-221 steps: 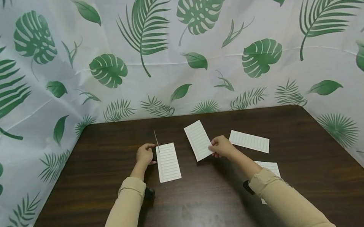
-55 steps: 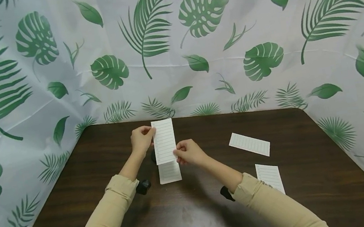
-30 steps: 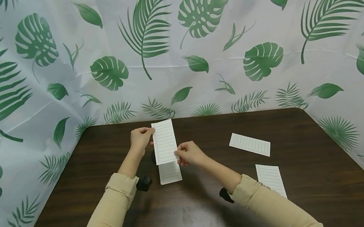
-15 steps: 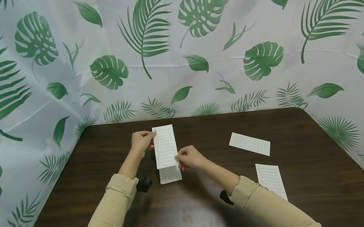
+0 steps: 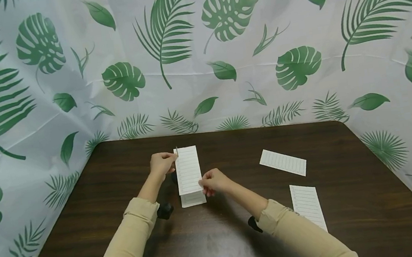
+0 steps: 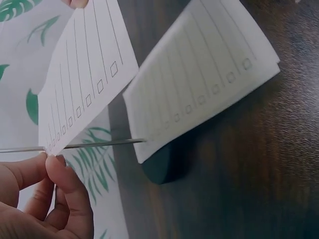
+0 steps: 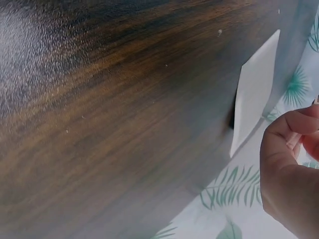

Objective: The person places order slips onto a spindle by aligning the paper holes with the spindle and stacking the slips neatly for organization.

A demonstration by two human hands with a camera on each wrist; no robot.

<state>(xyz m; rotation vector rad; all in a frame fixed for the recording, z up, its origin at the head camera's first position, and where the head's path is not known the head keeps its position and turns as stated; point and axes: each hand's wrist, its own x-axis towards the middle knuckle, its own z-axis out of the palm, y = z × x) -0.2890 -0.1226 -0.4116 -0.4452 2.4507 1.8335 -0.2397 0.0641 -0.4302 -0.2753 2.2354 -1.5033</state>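
A spike file stands on the table; its thin metal spike [image 6: 104, 144] rises from a black base [image 6: 159, 167]. Several lined paper slips [image 6: 199, 74] with checkbox rows lie low on the spike, over that base. Higher up, the spike passes through the corner of another lined slip [image 5: 188, 170]. My left hand [image 5: 161, 164] pinches this upper slip at its top left corner, right by the spike. The thumb and fingers of my right hand [image 5: 214, 181] pinch its lower right edge. In the head view the upper slip covers most of the lower ones.
Two loose lined slips lie on the dark wooden table [image 5: 228, 238] to the right: one slanted slip [image 5: 283, 162] farther back, one nearer slip [image 5: 308, 206] partly behind my right sleeve. A leaf-print curtain [image 5: 195, 104] hangs behind the table.
My right hand has brought the slip from the right over to the spike. My left hand left the base and took its corner. Lately both hands have lowered the slip along the spike.
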